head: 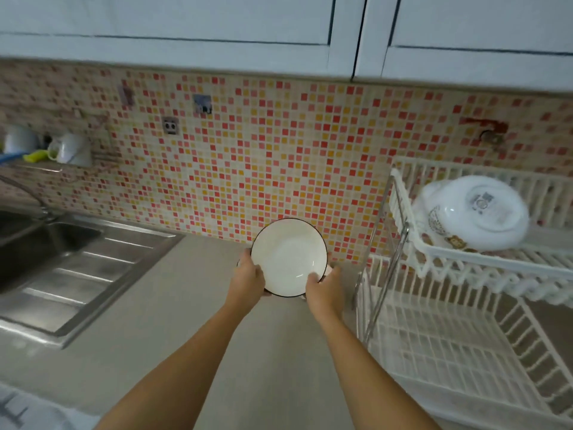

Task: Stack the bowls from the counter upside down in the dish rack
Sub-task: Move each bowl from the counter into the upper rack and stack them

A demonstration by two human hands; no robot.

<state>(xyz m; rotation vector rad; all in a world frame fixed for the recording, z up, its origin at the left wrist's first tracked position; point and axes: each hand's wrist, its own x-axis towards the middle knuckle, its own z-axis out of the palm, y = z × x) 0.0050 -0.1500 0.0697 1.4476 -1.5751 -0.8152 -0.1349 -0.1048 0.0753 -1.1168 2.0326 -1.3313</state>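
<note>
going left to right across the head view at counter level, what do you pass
sink → left hand → white bowl, open side up, held in both hands → right hand → dish rack with upside-down bowls on its top shelf

Mosaic tile wall (248, 156) in red, orange and cream below white cupboards (192, 23); steel sink (62, 259) at left; grey worktop (173, 336).
</note>
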